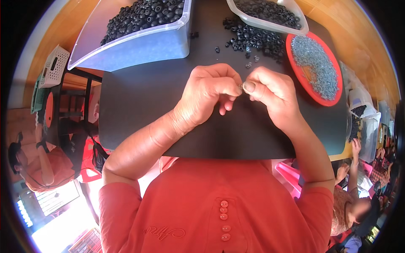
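Note:
My left hand (213, 90) and my right hand (272, 92) meet above the dark table, fingertips almost touching. Both are closed in a pinch between thumb and forefinger. A tiny part may sit between the fingertips, but it is too small and covered to name. Just beyond them lie a few small clear pieces (248, 65) and a loose pile of small black ring-like parts (257, 40). To the right of my right hand, a red oval dish (291, 55) holds many small clear bluish pieces (316, 63).
A large clear plastic bin (147, 48) full of rounded black parts (147, 17) stands at the far left of the table (139, 92). A smaller translucent tub (270, 26) of black parts is at the far right. Other people (40, 164) sit at both sides, beyond the table.

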Tool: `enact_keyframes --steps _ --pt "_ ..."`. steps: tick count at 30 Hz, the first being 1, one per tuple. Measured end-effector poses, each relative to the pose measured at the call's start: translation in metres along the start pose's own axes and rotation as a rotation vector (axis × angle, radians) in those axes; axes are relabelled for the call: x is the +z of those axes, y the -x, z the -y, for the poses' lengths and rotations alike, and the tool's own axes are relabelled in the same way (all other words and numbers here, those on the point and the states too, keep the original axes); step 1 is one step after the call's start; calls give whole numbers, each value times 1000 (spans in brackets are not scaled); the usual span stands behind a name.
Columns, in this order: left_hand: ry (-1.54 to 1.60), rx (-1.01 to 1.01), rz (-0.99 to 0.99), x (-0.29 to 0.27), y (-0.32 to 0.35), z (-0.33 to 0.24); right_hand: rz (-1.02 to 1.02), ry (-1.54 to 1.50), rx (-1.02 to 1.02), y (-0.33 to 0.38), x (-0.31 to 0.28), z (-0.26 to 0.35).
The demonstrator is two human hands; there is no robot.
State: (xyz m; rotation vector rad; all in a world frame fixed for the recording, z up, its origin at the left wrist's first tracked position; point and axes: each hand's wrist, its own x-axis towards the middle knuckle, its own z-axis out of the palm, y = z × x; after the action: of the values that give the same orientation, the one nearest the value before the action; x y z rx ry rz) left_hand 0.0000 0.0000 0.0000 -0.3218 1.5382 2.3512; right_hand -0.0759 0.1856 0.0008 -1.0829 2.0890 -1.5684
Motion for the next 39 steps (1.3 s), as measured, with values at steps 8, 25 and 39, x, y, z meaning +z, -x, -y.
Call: enact_keyframes --steps 8,25,39 --pt "-607 698 -177 10 2 16 84 -324 234 2 -5 6" --pt "26 172 -151 8 -3 5 -56 236 -374 -3 -4 -2" --pt "15 155 -161 9 -2 6 -29 190 -333 -5 -3 -1"
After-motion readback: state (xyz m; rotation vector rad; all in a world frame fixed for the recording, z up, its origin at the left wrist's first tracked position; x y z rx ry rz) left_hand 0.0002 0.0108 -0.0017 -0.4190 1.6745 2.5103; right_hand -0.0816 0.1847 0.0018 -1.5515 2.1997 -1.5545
